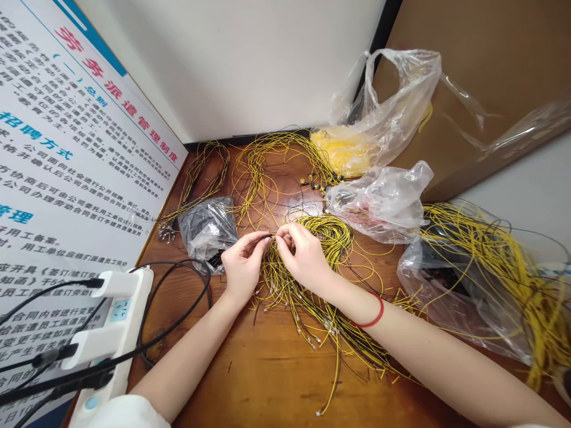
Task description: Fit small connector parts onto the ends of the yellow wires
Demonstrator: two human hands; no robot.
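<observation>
Above the yellow wires (330, 235), the left hand (244, 264) pinches a dark strand (266, 236); anything the right hand (307, 254) pinches is hidden.

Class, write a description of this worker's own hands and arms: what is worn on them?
Both the left hand and the right hand are ungloved. A thin, plain red band loops around the right forearm. A white sleeve shows near the left elbow; the rest of that forearm is uncovered.

tiny pc (270, 236) btw hands (243, 264) unclear, R-side yellow wires (533, 303) cut off, L poster (66, 148) cropped
</observation>
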